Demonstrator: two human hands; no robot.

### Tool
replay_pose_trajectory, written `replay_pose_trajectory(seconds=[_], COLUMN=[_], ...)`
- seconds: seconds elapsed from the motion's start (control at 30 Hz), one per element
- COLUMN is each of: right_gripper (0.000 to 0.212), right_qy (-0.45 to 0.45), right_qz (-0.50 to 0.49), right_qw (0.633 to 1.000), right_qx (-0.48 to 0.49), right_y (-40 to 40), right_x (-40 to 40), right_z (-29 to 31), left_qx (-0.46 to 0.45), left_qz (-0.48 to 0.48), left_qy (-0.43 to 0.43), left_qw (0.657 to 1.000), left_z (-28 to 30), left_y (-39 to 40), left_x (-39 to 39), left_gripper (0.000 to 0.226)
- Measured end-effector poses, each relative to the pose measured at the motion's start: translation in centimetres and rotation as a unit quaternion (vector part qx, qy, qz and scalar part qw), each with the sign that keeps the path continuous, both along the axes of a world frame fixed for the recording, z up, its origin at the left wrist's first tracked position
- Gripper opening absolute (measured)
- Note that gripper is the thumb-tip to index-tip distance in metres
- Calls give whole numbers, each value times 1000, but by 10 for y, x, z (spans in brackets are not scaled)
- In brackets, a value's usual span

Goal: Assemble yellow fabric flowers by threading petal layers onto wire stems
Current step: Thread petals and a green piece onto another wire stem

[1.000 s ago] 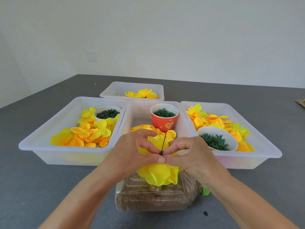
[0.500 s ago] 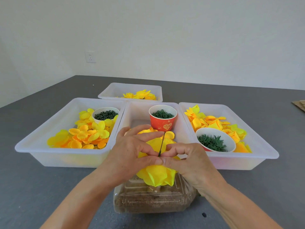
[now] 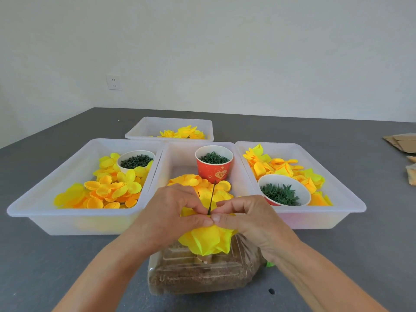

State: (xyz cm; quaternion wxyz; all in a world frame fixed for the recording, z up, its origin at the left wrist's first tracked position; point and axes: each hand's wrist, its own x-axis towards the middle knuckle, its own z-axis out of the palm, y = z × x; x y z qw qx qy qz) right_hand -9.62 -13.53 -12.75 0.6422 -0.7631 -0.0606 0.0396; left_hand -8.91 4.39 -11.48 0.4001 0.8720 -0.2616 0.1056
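Both hands, left hand point(image 3: 171, 212) and right hand point(image 3: 249, 218), pinch thumb-to-finger around the thin wire stem point(image 3: 212, 198), pressing on the yellow flower point(image 3: 208, 240) above the brown-filled bottle point(image 3: 202, 274), in front of the middle tray point(image 3: 242, 176). Petals look soft, light and crushable, wire thin and bendy, so I'd grip low beside the wire. Red cup point(image 3: 213, 170) has a heart mark; writing unreadable.

two bare forearms, left hand point(image 3: 171, 212), right hand point(image 3: 252, 218); no sleeves, jewellery.
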Motion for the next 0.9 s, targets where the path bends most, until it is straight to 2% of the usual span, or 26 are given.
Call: replay_pose_trajectory(seconds=[0.17, 0.27, 0.33, 0.4, 0.47, 0.57, 0.73, 0.9], right_gripper=[4, 3, 10, 12, 6, 9, 7, 18], right_qy=[30, -4, -48, -59, -17, 41, 42, 37], right_qz=[38, -47, -141, -190, -183, -141, -99, -107], right_qw=[999, 999, 987, 966, 942, 909, 870, 839], right_qx=[-2, -2, -61, -167, -281, -391, -481, -532], right_y=[-10, -38, -66, -93, -112, -124, -118, -109], right_x=[4, 23, 41, 58, 72, 83, 88, 89], right_z=[10, 26, 32, 31, 24, 13, 4, -3], left_qx=[-6, 0, 9, 11, 13, 20, 41, 48], left_qz=[6, 4, 4, 8, 10, 16, 15, 22], left_qy=[60, 74, 80, 90, 98, 105, 109, 108], left_qw=[998, 997, 997, 996, 995, 994, 993, 993], left_z=[4, 6, 8, 10, 12, 14, 18, 20], left_y=[-1, 0, -1, -1, -2, -3, -4, -5], left_x=[1, 2, 4, 4, 3, 2, 0, -3], left_gripper=[10, 13, 14, 15, 14, 13, 12, 12])
